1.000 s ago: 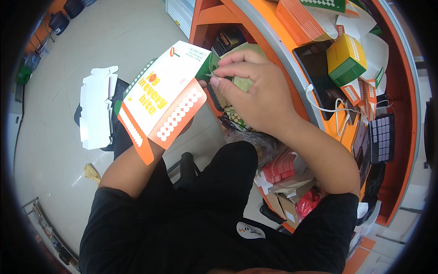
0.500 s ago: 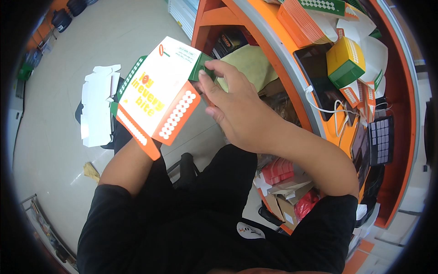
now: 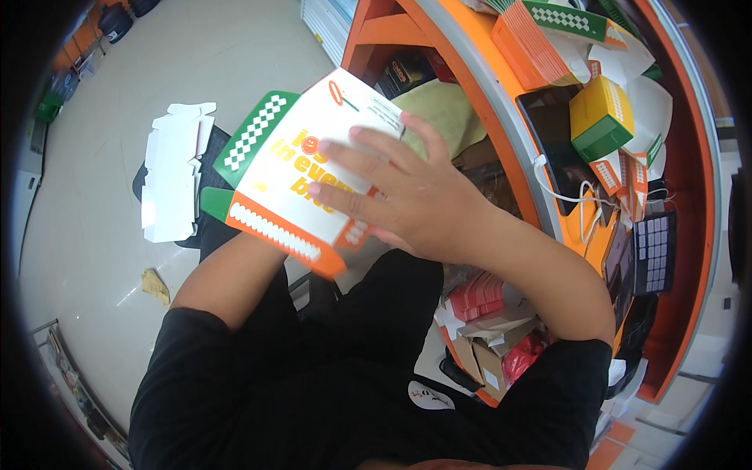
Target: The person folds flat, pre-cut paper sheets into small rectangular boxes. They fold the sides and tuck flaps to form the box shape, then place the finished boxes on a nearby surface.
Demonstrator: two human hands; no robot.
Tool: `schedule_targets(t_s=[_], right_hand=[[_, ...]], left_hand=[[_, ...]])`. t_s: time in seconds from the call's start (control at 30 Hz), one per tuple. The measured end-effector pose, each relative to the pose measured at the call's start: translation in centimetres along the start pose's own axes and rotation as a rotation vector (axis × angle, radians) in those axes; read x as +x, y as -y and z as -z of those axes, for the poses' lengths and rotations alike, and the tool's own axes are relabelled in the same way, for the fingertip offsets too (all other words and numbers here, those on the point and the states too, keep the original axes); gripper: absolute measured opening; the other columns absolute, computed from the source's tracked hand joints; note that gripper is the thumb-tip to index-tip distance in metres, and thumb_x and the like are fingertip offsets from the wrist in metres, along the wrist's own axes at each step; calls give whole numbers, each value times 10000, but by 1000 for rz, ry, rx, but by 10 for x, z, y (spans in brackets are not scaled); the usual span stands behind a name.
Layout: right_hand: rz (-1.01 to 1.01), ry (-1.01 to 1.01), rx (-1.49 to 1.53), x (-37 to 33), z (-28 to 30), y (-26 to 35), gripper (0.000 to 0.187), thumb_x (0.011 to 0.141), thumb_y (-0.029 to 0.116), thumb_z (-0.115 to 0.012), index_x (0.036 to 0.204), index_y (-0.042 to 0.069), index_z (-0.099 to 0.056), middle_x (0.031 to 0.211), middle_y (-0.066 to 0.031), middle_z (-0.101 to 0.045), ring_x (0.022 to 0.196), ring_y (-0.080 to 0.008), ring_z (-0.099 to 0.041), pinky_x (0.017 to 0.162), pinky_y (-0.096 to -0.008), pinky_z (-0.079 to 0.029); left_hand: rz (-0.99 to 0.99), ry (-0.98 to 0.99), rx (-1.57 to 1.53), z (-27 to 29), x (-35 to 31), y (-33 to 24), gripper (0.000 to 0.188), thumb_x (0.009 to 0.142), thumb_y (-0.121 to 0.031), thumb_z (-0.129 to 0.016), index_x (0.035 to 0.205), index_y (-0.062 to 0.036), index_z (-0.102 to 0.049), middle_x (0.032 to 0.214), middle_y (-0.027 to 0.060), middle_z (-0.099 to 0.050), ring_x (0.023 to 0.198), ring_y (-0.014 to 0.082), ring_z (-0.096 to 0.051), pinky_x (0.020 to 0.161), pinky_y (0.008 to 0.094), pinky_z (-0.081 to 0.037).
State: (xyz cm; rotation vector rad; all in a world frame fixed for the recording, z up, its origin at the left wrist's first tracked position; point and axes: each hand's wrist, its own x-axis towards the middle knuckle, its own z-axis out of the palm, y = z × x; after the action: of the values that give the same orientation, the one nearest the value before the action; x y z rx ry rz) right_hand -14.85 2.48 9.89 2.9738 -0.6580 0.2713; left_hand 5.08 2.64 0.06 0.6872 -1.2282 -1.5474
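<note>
A flat-printed cardboard box (image 3: 282, 168), white with orange and green flaps and dotted trim, is held in front of my chest. My right hand (image 3: 399, 192) lies flat across its white face with the fingers spread, pressing on it. My left hand is hidden behind the box; only the left forearm (image 3: 235, 274) shows rising to its underside, so it seems to hold the box from below.
A stack of white flat box blanks (image 3: 168, 172) lies on a dark stool at left. The curved orange counter (image 3: 501, 117) at right carries a folded yellow-and-green box (image 3: 599, 117), stacked orange blanks (image 3: 533, 43), a dark tablet with a white cable, and a calculator (image 3: 654, 243). Red packets (image 3: 478, 294) sit on shelves below.
My right hand left the green end flap and moved onto the white face, now flat and spread. The box tilted flatter, with its green checkered flap swung up at left.
</note>
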Motion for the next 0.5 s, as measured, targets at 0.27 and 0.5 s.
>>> schedule_targets(t_s=[0.27,0.5], right_hand=[[-204,-193,48,-4,-8,-18,548,924,104,-640,1467,80,-571,1396,-139,-647,1279,-340,-623,1084,-482,-488],[-298,-231,-36,-3,2,-20,519,882,35,-659,1401,30,-634,1296,-192,-693,1150,-331,-686,945,-407,-579]], left_hand=[[231,-72,-118,3,15,-5,748,967,-303,-775,1564,-44,-406,1551,135,-536,1401,294,-573,1120,487,-525],[6,212,-882,30,31,12,687,1053,-389,-654,1570,-38,-370,1530,172,-541,1397,305,-577,1116,530,-539]])
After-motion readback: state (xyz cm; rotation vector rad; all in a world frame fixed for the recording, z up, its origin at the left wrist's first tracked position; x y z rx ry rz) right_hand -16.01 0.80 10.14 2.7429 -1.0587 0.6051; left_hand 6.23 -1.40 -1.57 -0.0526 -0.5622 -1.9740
